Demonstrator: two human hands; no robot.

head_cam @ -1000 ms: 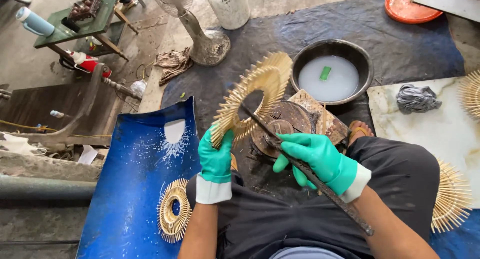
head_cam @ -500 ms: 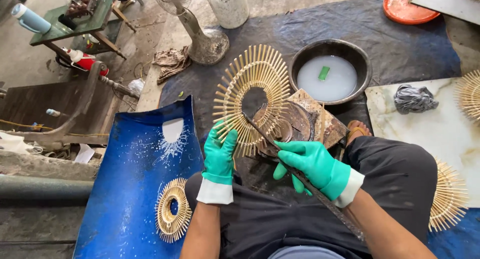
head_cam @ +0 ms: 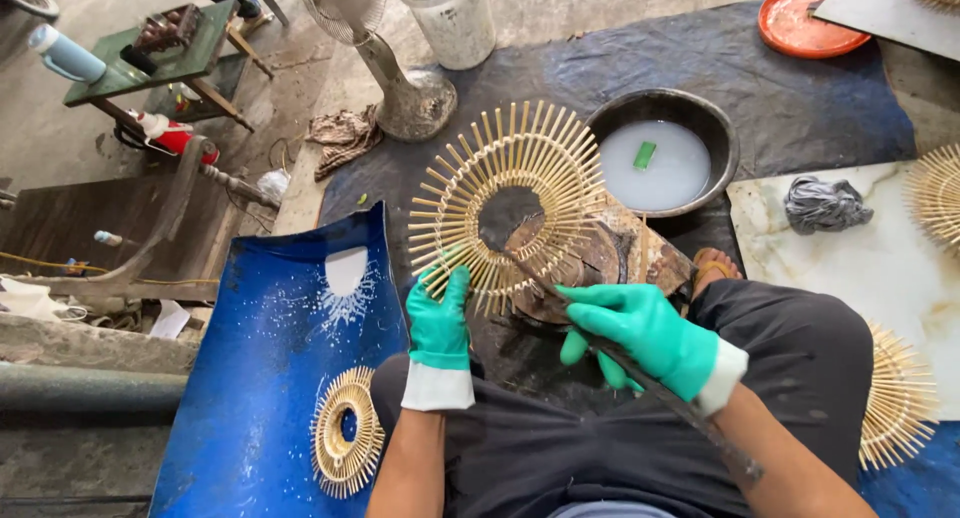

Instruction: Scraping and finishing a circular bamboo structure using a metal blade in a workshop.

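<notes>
Two gloved hands at work over a dark ground sheet; items listed from largest to smallest:

- Dark ground sheet (head_cam: pixel 800 108) covers the floor ahead of the seated person and carries most of the items
- Blue curved panel (head_cam: pixel 270 378) lies at the sheet's left edge, speckled white; a small finished stick ring (head_cam: pixel 345 430) rests on its near end
- White marble slab (head_cam: pixel 850 278) lies at the sheet's right edge, with a grey crumpled rag (head_cam: pixel 822 203) on its far part
- Black basin (head_cam: pixel 665 148) of milky liquid sits near the sheet's centre, a green bar floating in it
- Sunburst stick ring (head_cam: pixel 510 203), pale bamboo, stands tilted up just left of the basin, its lower rim over a worn wooden block (head_cam: pixel 610 263)
- Orange dish (head_cam: pixel 808 20) sits at the sheet's far right corner
- Right hand (head_cam: pixel 645 333), green glove, is clenched round a long dark metal tool (head_cam: pixel 640 378); the tool's tip reaches the ring's inner hoop
- Left hand (head_cam: pixel 438 318), green glove, grips the ring's lower left spokes, fingers pointing up
- Fan base (head_cam: pixel 410 98) and white bucket (head_cam: pixel 447 18) stand beyond the sheet's far left corner
</notes>
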